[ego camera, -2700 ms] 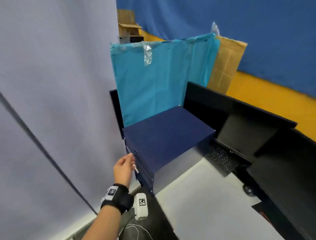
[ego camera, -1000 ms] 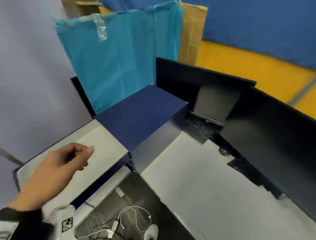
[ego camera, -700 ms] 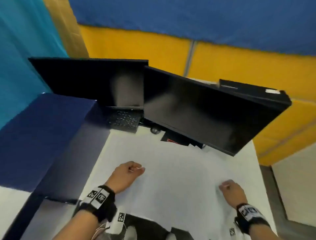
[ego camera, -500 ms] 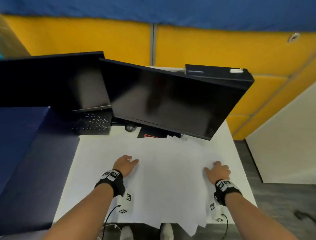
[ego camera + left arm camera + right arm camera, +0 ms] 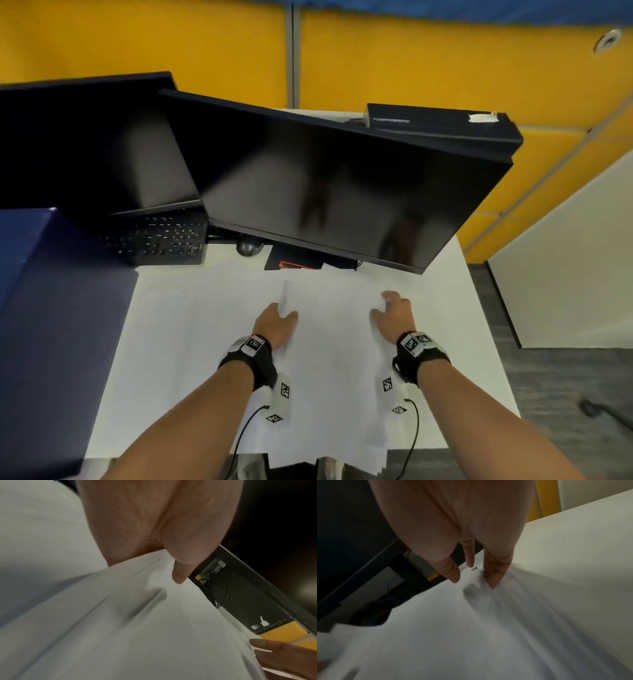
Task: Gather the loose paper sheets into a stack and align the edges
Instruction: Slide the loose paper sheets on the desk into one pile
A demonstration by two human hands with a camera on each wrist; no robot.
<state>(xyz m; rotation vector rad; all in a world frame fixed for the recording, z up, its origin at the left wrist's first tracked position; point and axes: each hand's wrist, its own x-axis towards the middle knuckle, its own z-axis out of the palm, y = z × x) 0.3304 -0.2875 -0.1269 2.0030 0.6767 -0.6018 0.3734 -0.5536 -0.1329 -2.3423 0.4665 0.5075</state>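
Several loose white paper sheets (image 5: 332,346) lie overlapped on the white table (image 5: 178,342), and their near ends hang over its front edge. My left hand (image 5: 277,320) is at the pile's left side. A lifted sheet edge hides its fingers, and the straight thumb (image 5: 178,577) hovers over the rumpled paper (image 5: 137,628). My right hand (image 5: 392,308) is at the pile's right side. Its straight fingertips (image 5: 493,580) press down on the sheets (image 5: 471,628), which bunch under them. The right hand's fingers (image 5: 283,660) also show in the left wrist view.
Two dark monitors (image 5: 342,192) (image 5: 85,147) stand right behind the sheets, with a keyboard (image 5: 161,240) and mouse (image 5: 250,246) beneath them. A dark blue box (image 5: 51,308) borders the table on the left. A black case (image 5: 442,126) sits at the back right.
My view swung from the blue box on the left to the desk. Both hands came down on the sheets and have slid toward each other, drawing the paper inward.
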